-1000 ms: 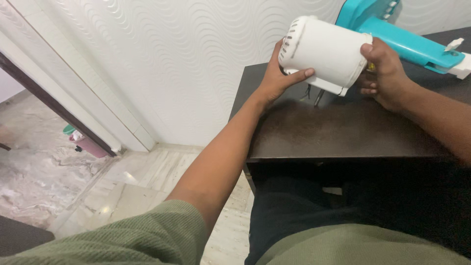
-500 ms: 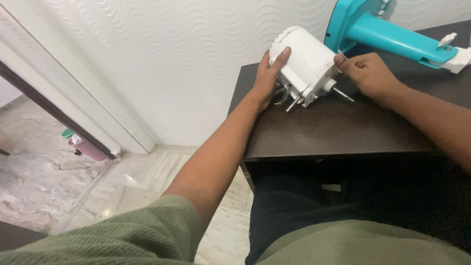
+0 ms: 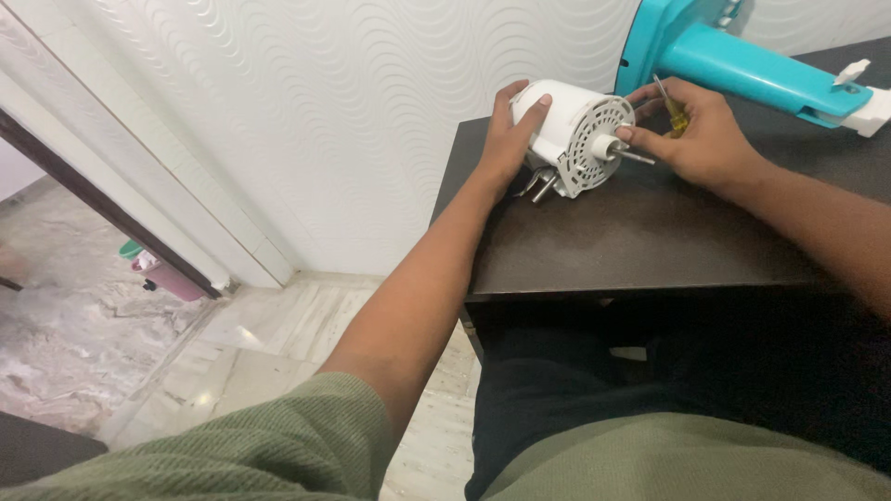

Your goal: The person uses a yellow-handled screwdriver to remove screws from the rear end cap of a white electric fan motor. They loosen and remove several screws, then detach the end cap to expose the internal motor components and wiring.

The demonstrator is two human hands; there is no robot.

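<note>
— How many things were on the dark brown wooden table [image 3: 650,246], counted?

— Two main ones, both in the upper right of the frame. One white plastic fan motor housing [image 3: 568,130], round, with a perforated face and one metal shaft [image 3: 634,156] sticking out of its middle, lay on its side near the table's far left corner. One turquoise plastic fan stand [image 3: 742,70], ending in a white piece at the right edge, lay behind it against the white wavy-textured wall [image 3: 353,111]. Two short metal prongs showed under the housing's lower left.

— And the person's hands?

— Two. The left hand [image 3: 509,139] wrapped the housing's rear, thumb laid across the top, the other fingers curled behind and mostly hidden. The right hand [image 3: 691,139] rested just right of the perforated face, one fingertip touching the shaft's hub, the remaining fingers curled around one yellow-handled screwdriver [image 3: 670,104], which poked up between them.

— Anything else?

— One pink container [image 3: 165,276] stood on the marble floor [image 3: 102,334] at the left of the frame.
</note>
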